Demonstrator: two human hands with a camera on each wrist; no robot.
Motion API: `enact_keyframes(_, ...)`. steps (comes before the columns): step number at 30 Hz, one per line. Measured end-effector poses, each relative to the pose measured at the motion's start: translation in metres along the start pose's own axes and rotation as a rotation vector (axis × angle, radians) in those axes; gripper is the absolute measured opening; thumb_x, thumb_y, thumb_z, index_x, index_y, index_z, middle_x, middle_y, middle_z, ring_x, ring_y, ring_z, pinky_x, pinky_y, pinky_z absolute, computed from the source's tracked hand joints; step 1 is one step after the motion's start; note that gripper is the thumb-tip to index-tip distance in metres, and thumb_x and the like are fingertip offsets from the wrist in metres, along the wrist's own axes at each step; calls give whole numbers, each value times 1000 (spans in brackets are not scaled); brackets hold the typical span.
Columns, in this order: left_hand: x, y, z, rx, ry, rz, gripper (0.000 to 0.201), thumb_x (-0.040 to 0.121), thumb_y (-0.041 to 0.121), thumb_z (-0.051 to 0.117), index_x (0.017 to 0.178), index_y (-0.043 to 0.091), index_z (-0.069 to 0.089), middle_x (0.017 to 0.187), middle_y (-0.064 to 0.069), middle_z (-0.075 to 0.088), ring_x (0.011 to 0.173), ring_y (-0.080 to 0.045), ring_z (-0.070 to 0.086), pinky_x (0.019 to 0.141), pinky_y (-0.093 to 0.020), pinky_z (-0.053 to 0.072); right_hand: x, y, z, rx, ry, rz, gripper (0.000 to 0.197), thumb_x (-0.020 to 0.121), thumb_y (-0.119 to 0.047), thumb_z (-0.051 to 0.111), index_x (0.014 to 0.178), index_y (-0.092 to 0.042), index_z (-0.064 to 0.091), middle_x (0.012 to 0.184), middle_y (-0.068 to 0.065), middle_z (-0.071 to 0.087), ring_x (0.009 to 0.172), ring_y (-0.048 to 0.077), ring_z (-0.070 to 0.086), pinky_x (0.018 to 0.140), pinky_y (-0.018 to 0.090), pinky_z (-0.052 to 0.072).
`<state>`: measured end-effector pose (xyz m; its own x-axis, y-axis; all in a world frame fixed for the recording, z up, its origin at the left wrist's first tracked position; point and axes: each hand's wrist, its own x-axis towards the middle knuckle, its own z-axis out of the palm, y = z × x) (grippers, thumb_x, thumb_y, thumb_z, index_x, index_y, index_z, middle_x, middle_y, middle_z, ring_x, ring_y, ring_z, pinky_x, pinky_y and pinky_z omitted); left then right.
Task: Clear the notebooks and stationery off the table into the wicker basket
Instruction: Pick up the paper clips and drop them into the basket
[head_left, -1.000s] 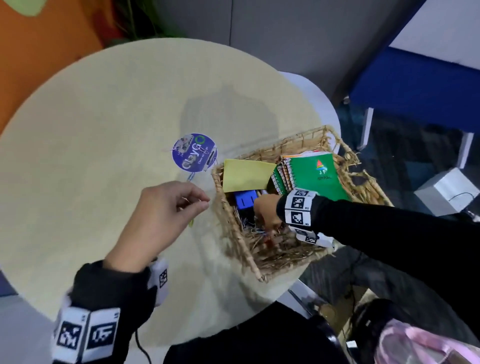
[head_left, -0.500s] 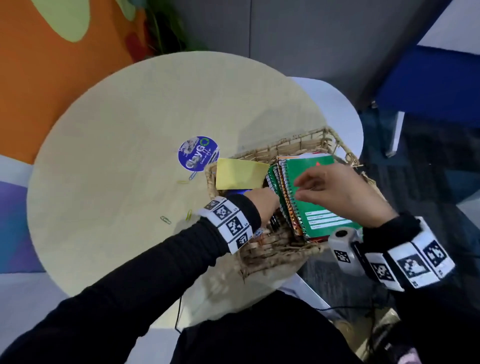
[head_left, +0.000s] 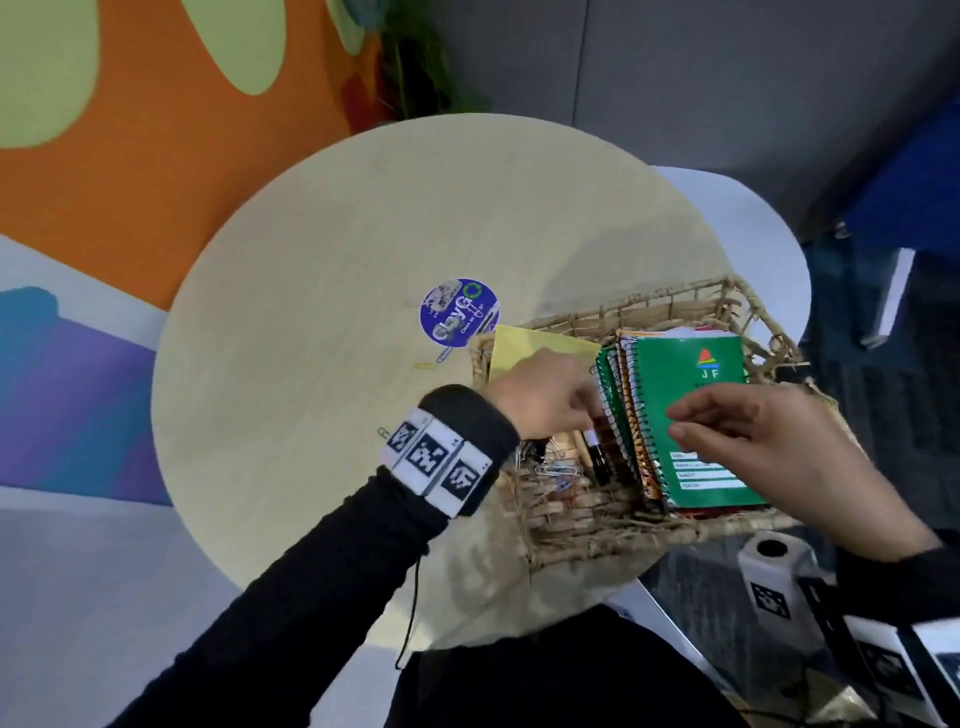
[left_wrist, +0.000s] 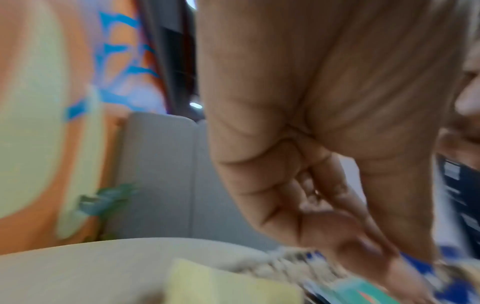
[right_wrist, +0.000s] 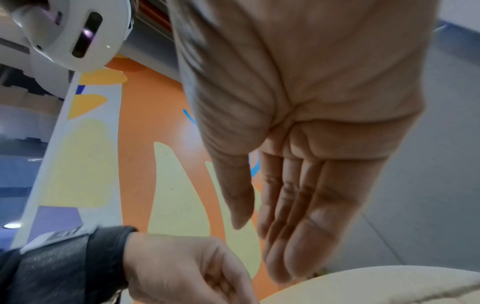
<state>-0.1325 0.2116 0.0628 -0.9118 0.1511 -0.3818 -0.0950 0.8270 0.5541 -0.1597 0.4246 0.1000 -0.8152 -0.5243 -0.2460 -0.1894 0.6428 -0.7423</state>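
Observation:
The wicker basket stands at the round table's right edge. It holds a stack of spiral notebooks with a green one on top, a yellow sticky pad, a black marker and loose paper clips. My left hand reaches down into the basket's left part. Its fingers are bunched against the thumb, and the blur hides whether they pinch anything. My right hand hovers above the green notebook, palm down, fingers straight and empty. A yellow clip and a silver clip lie on the table.
A round blue sticker sits on the tabletop beside the basket, with another clip at its lower edge. A white surface lies behind the basket. An orange and green wall rises past the table's far left.
My left hand left the tabletop, where it was pinching something small, and went into the basket. My right hand came out of the basket and now hovers over the green notebook.

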Motion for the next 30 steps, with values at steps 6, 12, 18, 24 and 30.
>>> enact_keyframes(6,-77,-127,-26,-266,502,-257,11,79,15,75,88,10,76,67,19,63,62,17,58,67,1,42,28,-67,53,163,-67,-128,8,82,-11,69,80,-19,71,72,3,73,71,20,71,71,40,57)
enact_keyframes(12,-96,-224,16,-396,563,-428,14,76,6,76,77,20,73,64,23,67,64,9,60,64,2,41,62,-110,150,203,-107,-112,18,81,-7,63,75,-23,68,66,1,69,67,19,69,67,28,53)
enact_keyframes(18,-86,-254,44,-364,335,-210,15,64,-1,79,78,2,73,81,-1,62,77,-13,62,77,-23,48,79,-109,231,89,-82,46,15,81,-5,58,87,-9,71,74,4,69,78,24,68,78,33,53)
enact_keyframes(24,-78,-260,39,-166,185,-168,12,66,8,79,73,2,71,85,-15,62,85,-26,59,74,-14,36,84,-85,265,-12,17,292,14,87,-14,57,96,-8,66,97,8,70,93,24,64,78,25,45)
enact_keyframes(30,-85,-254,36,-153,248,-146,8,73,8,72,77,4,66,81,-14,66,82,-29,59,77,-36,46,103,-74,279,-126,17,462,14,87,-24,60,89,-11,56,98,13,69,90,28,64,72,26,45)
